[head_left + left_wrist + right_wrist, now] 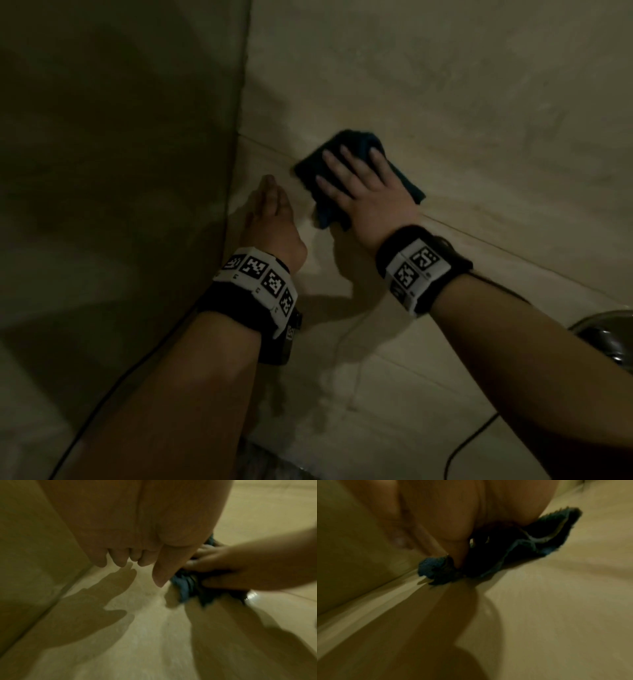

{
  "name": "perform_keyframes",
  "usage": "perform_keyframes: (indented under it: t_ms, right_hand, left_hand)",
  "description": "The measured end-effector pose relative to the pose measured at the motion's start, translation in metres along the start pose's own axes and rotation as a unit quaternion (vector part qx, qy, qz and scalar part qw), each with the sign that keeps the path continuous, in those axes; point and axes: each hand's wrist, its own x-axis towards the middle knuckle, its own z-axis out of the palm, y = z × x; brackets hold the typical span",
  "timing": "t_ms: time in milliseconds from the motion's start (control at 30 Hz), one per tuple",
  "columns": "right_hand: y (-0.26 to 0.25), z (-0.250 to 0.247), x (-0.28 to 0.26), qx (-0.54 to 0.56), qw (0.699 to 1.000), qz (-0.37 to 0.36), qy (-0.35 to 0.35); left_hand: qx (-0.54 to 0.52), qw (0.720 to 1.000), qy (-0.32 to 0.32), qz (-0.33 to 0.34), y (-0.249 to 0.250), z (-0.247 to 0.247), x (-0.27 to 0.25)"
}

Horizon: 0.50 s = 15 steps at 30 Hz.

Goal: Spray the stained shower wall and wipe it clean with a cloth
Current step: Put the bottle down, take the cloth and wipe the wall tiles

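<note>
a right hand (364,192) lay flat on a dark blue cloth (310,168), fingers straight and spread, pressing it against a beige tiled wall (445,85) in dim light. the cloth sat crumpled just beside a grout line (479,236) and near the inner corner where the wall met a darker side wall (120,137). in the right wrist view the cloth (522,550) bunched out from under the palm, one frayed edge (559,520) lifted off the tile. the left hand (270,219) was just beside the cloth, to its left, empty, its fingers straight and close together; whether it touched the tile could not be told. the left wrist view showed its fingertips (118,559) hanging relaxed above the wall (145,635), with its shadow (96,608) cast on the tile, and the right hand (240,569) on the cloth (185,588) close by. both wrists wore black bands with white coded markers (263,277). a metal fitting (606,335) showed at the lower right edge, and a thin dark cable (466,442) crossed the tiles below the right arm
</note>
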Motion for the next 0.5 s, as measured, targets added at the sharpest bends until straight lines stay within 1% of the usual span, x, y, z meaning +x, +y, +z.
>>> perform_keyframes:
  t_ms: [100, 200, 267, 333, 433, 500]
  right_hand:
    - [0.003, -0.017, 0.021, -0.011, 1.0, 0.011, 0.019]
    - [-0.002, -0.017, 0.023, 0.007, 0.999, 0.04, 0.03]
    - [-0.007, -0.01, 0.012, 0.037, 0.996, 0.067, 0.044]
    - [-0.01, 0.003, -0.005, 0.063, 0.995, 0.077, 0.03]
    - [-0.008, 0.022, -0.029, 0.062, 0.996, 0.064, -0.002]
    - [-0.001, 0.022, -0.03, 0.049, 0.997, 0.056, 0.004]
  left_hand:
    - [-0.004, 1.0, 0.015, -0.005, -0.001, -0.007, 0.002]
    - [-0.016, 1.0, 0.024, -0.002, 0.005, -0.01, 0.002]
    - [-0.02, 1.0, 0.022, 0.005, 0.008, -0.01, 0.003]
    - [-0.024, 1.0, 0.016, 0.012, 0.009, -0.01, 0.004]
    - [-0.02, 1.0, 0.012, 0.017, 0.01, -0.009, 0.006]
    - [-0.012, 1.0, 0.017, 0.019, 0.012, -0.01, 0.007]
